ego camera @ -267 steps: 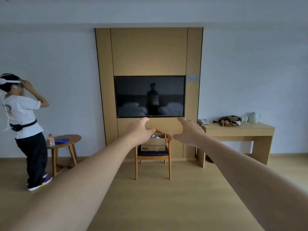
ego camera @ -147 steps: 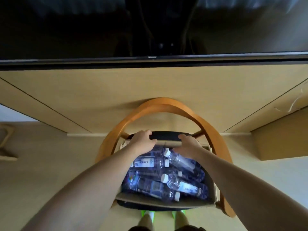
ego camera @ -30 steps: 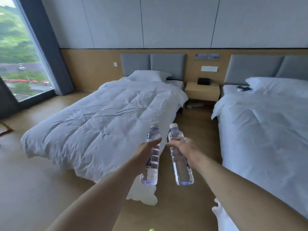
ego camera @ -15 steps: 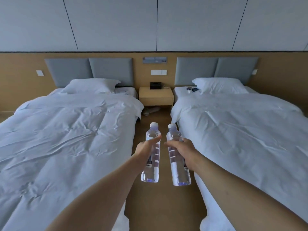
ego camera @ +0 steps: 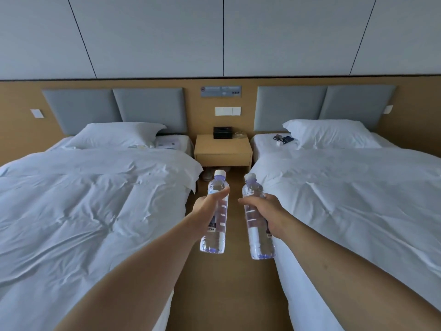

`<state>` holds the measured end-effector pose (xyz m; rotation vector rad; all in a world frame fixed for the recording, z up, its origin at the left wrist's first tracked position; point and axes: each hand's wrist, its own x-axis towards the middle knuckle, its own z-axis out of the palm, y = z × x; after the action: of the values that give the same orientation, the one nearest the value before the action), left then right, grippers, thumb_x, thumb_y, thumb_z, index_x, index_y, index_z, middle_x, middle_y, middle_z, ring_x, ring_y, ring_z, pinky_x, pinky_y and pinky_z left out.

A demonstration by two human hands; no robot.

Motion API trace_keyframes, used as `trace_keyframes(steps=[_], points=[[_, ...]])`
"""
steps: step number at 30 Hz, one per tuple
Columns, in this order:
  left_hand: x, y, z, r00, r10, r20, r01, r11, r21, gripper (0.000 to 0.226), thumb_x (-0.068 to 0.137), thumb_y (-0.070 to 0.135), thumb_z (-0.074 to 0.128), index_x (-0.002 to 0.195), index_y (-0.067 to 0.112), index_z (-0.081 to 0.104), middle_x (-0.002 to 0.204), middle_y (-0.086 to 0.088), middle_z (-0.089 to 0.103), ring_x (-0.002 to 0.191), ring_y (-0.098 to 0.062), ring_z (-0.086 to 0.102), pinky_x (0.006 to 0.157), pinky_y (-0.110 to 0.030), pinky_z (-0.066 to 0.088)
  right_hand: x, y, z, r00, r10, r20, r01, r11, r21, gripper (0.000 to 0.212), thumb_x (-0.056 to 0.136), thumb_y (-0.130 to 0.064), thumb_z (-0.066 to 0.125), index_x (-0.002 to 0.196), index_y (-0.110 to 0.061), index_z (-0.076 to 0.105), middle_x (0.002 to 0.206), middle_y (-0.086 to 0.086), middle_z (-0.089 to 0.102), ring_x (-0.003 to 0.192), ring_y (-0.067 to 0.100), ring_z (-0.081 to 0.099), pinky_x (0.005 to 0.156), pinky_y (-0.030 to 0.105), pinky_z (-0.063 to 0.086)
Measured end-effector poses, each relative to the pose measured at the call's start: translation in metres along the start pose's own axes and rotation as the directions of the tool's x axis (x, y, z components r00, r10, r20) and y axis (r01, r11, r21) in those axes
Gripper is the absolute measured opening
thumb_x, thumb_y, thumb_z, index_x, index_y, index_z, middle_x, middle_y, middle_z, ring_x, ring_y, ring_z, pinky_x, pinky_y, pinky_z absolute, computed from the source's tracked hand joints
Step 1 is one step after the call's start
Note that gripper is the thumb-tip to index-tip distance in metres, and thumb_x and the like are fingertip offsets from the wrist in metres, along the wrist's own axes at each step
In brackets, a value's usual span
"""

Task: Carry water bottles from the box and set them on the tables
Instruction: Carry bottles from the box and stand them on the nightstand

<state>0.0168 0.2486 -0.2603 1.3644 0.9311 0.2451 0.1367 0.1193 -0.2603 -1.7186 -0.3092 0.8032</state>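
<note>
My left hand point(ego camera: 207, 207) grips a clear water bottle point(ego camera: 214, 231) with a white cap, held upright. A second clear bottle point(ego camera: 259, 235) is in my right hand point(ego camera: 268, 211), tilted slightly left at the top. Both are held out in front of me over the aisle between two beds. Straight ahead, at the far end of the aisle, stands a light wooden bedside table point(ego camera: 223, 150) against the wall. The box of bottles is out of view.
A white-covered bed point(ego camera: 83, 211) lies on the left and another point(ego camera: 358, 211) on the right, with a narrow wooden-floor aisle point(ego camera: 226, 295) between them. A black tissue box point(ego camera: 222, 132) and a glass ashtray point(ego camera: 239, 134) sit on the bedside table. Shoes point(ego camera: 208, 174) lie under it.
I have moved forward along the aisle, so the bedside table and the beds look closer. Both bottles stay in my hands in the same pose.
</note>
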Motion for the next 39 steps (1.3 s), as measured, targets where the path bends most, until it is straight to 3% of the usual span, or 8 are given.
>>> trace_keyframes(steps=[8,10,15,19,22,27,33,39], points=[[0.133,0.078,0.010,0.998,-0.026,-0.056,0.026,1.000,-0.008,0.058,0.079,0.068,0.073,0.107,0.018,0.062,0.096,-0.010,0.073,0.086,-0.026,0.071,0.080,-0.040,0.057,0.144,-0.071,0.002,0.998,-0.025,0.058,0.026,1.000,-0.008,0.047,0.076,-0.038,0.085,0.115,-0.022,0.064,0.102,0.008,0.074,0.094,0.027,0.073,0.089,0.046,0.061],[0.170,0.089,0.009,0.998,-0.034,-0.049,0.034,0.999,-0.001,0.058,0.079,0.066,0.073,0.108,0.016,0.062,0.092,-0.010,0.072,0.081,-0.025,0.070,0.076,-0.039,0.057,0.179,-0.079,0.006,0.998,-0.017,0.056,0.017,1.000,0.001,0.047,0.075,-0.038,0.086,0.113,-0.021,0.065,0.098,0.007,0.074,0.089,0.026,0.073,0.080,0.040,0.061],[0.279,0.124,0.003,1.000,-0.003,-0.023,0.003,1.000,-0.024,0.063,0.078,0.068,0.073,0.111,0.015,0.062,0.092,-0.011,0.070,0.082,-0.026,0.068,0.090,-0.045,0.058,0.281,-0.109,0.019,0.999,-0.009,0.031,0.009,1.000,0.007,0.044,0.072,-0.037,0.089,0.108,-0.020,0.068,0.084,0.004,0.077,0.071,0.020,0.075,0.061,0.031,0.059],[0.370,0.159,-0.010,1.000,-0.014,0.026,0.014,0.999,-0.030,0.070,0.078,0.073,0.070,0.117,0.016,0.063,0.103,-0.012,0.074,0.091,-0.028,0.072,0.094,-0.045,0.057,0.362,-0.139,0.039,1.000,-0.007,0.002,0.007,1.000,-0.024,0.042,0.075,-0.042,0.087,0.108,-0.024,0.068,0.094,0.005,0.078,0.087,0.026,0.076,0.085,0.045,0.063],[0.431,0.193,-0.020,0.997,-0.042,0.065,0.046,0.997,-0.064,0.069,0.082,0.075,0.063,0.120,0.017,0.063,0.110,-0.015,0.074,0.101,-0.031,0.071,0.097,-0.046,0.055,0.418,-0.168,0.053,1.000,0.012,-0.026,-0.013,0.999,-0.041,0.042,0.076,-0.044,0.084,0.108,-0.024,0.066,0.094,0.005,0.077,0.088,0.025,0.074,0.084,0.041,0.060],[0.520,0.250,-0.037,0.994,-0.054,0.098,0.063,0.994,-0.088,0.069,0.081,0.077,0.061,0.117,0.019,0.061,0.105,-0.012,0.074,0.094,-0.028,0.071,0.075,-0.037,0.054,0.505,-0.214,0.067,0.997,0.011,-0.076,-0.014,0.999,-0.030,0.047,0.077,-0.044,0.084,0.114,-0.025,0.062,0.100,0.005,0.076,0.091,0.025,0.074,0.091,0.048,0.060],[0.610,0.273,-0.042,0.994,-0.084,0.071,0.089,0.993,-0.080,0.074,0.076,0.069,0.074,0.125,0.017,0.058,0.103,-0.012,0.074,0.087,-0.026,0.074,0.063,-0.034,0.055,0.598,-0.239,0.081,0.995,0.074,-0.062,-0.071,0.996,0.051,0.056,0.079,-0.081,0.060,0.111,-0.035,0.065,0.098,0.002,0.076,0.089,0.022,0.073,0.061,0.031,0.056],[0.707,0.298,-0.036,0.999,-0.035,-0.004,0.035,0.999,-0.016,0.063,0.075,0.060,0.081,0.122,0.026,0.056,0.104,-0.011,0.073,0.090,-0.027,0.074,0.071,-0.039,0.059,0.710,-0.256,0.077,0.997,0.073,0.018,-0.075,0.988,0.136,0.056,0.080,-0.070,0.070,0.114,-0.026,0.067,0.100,0.012,0.075,0.083,0.028,0.074,0.064,0.041,0.064]])
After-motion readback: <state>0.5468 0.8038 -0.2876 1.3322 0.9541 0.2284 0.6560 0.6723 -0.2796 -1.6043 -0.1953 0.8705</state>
